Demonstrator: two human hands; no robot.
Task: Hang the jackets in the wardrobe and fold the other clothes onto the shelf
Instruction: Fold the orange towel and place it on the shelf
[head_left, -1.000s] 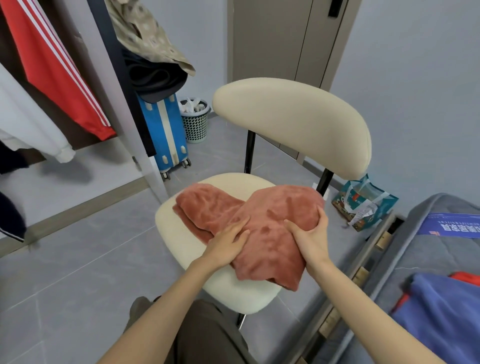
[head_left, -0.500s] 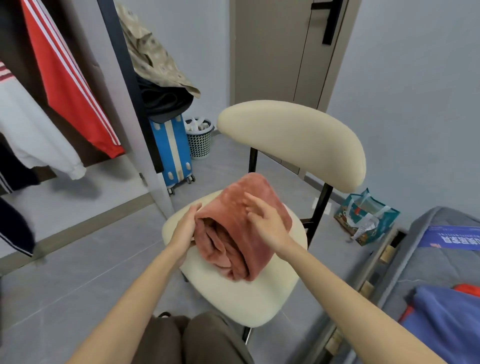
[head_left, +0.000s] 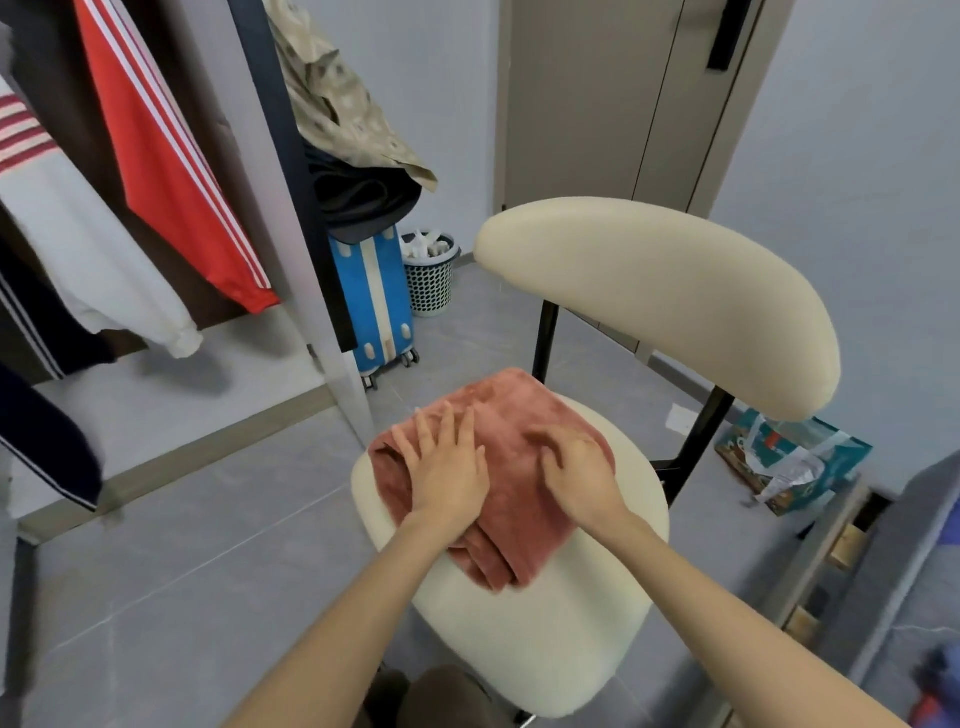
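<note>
1. Pressing down with both hands, we have the folded rust-pink garment lying on the cream seat of the chair, toward its back and left side.
2. Our left hand lies flat on the left half of the cloth, fingers straight and slightly spread, gripping nothing.
3. Our right hand rests on the right half. Its fingers are a little bent and blurred, laid on top of the fabric and not closed round any fold that we can see.
4. The two hands are just beside each other without touching.
5. The garment's layered edges show at its near end, which points toward the middle of the seat.
6. The curved cream backrest stands behind the garment on black posts.
7. To our left the wardrobe is open. A red jacket with white stripes and a white garment hang inside it.
8. Beside the wardrobe a blue suitcase stands upright, with dark and beige clothes piled on top.
9. A mesh bin sits just beside the suitcase, and a teal bag lies on the floor to the right of the chair.
</note>
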